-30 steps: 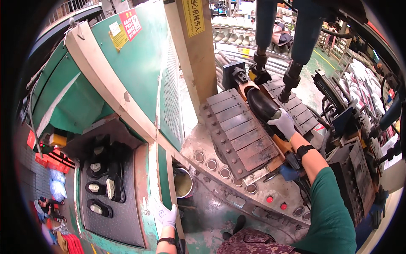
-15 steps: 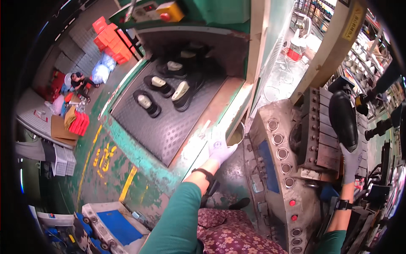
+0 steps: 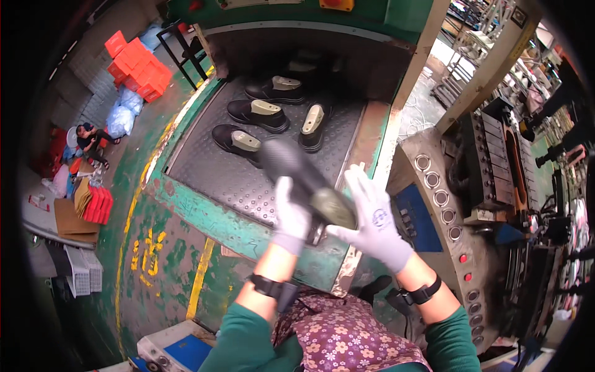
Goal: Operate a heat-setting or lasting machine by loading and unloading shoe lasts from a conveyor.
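Observation:
In front of me a black shoe (image 3: 289,162) on a pale green last (image 3: 334,207) is tilted and blurred by motion, over the near right part of a dark studded mat (image 3: 214,183). My left hand (image 3: 291,217), in a pale glove, has its fingers against the left side of the shoe and grips it. My right hand (image 3: 376,226), gloved too, is beside the last at the heel end, fingers stretched out and thumb apart, the thumb close to the last; whether it touches is unclear. Several black shoes (image 3: 259,115) with pale lasts lie farther back on the mat.
The mat lies in the opening of a green machine (image 3: 204,214). To the right stand a panel with round buttons (image 3: 440,198) and a press with a ridged block (image 3: 489,161). Red boxes (image 3: 139,71) are stacked at far left, near a seated person (image 3: 93,141).
The shoe has left the press at right and come over the mat, with my right hand moving left too. My left hand has moved from the machine's edge to the shoe. My view has turned.

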Motion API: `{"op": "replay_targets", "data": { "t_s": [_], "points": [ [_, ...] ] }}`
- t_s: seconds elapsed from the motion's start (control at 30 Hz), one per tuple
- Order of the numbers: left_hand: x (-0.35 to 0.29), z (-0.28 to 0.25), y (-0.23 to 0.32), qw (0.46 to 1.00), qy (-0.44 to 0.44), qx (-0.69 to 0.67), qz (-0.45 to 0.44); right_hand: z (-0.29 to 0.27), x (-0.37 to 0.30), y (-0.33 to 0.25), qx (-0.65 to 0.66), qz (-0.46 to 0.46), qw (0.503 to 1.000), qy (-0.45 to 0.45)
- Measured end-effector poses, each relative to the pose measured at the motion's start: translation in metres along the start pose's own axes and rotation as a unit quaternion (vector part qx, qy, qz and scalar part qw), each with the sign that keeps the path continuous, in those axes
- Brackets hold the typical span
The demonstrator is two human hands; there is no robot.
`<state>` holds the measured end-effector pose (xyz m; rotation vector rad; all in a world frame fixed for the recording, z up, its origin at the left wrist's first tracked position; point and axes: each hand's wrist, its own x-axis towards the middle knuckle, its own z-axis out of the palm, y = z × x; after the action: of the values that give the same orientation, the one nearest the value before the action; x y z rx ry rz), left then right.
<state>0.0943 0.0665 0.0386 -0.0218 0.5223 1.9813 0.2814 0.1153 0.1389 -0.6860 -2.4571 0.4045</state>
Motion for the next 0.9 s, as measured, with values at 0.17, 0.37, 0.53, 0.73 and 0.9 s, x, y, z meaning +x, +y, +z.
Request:
{"op": "replay_targets", "data": {
  "t_s": [0.17, 0.37, 0.53, 0.73, 0.9],
  "points": [
    [0.065, -0.116, 0.185, 0.987, 0.128, 0.063, 0.074, 0.045, -0.026, -0.040, 0.088, 0.060, 0.988, -0.115],
    [0.126, -0.184, 0.290, 0.982, 0.165, 0.065, 0.066, 0.046, -0.080, -0.046, 0.062, 0.172, 0.972, -0.148],
    [0.154, -0.185, 0.261, 0.976, 0.179, 0.119, 0.015, 0.037, -0.144, -0.036, 0.004, 0.236, 0.963, -0.126],
    [0.149, -0.168, 0.313, 0.719, 0.413, 0.510, -0.227, 0.052, -0.272, -0.068, -0.013, 0.384, 0.920, -0.076],
    [0.153, -0.064, 0.333, 0.425, 0.101, 0.899, -0.006, 0.064, -0.404, -0.130, -0.027, 0.603, 0.797, -0.042]
  ]
}}
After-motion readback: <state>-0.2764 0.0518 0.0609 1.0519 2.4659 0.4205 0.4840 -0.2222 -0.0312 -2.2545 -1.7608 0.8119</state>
